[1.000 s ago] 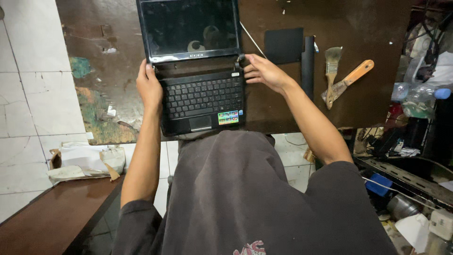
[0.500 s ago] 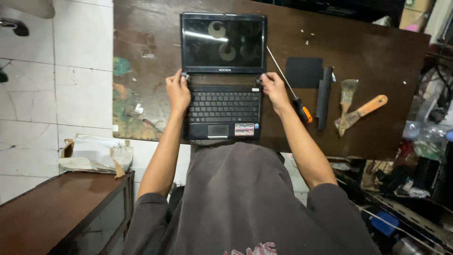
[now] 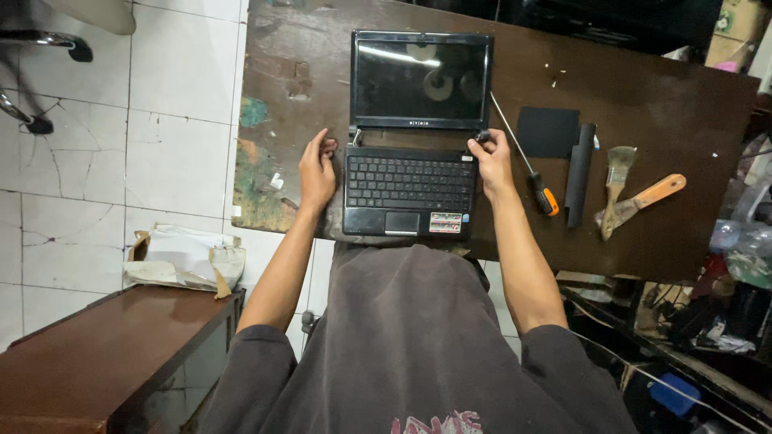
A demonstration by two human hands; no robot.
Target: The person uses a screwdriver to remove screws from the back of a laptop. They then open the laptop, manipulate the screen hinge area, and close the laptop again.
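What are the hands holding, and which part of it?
Both hold the small black laptop. The left hand rests against the left edge of its keyboard half; the right hand grips the right back corner, by the hinge.

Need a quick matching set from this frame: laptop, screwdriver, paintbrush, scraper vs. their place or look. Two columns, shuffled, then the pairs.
Things:
1. laptop
2. screwdriver
3. paintbrush
4. scraper

Descriptions:
A. orange wooden handle, farthest right of the tools
B. open, dark screen, between the left hand and the right hand
C. pale bristles at the far end, handle toward the person
D. long thin shaft, orange and black handle, just beside the right hand

Pairs: 1-B, 2-D, 3-C, 4-A
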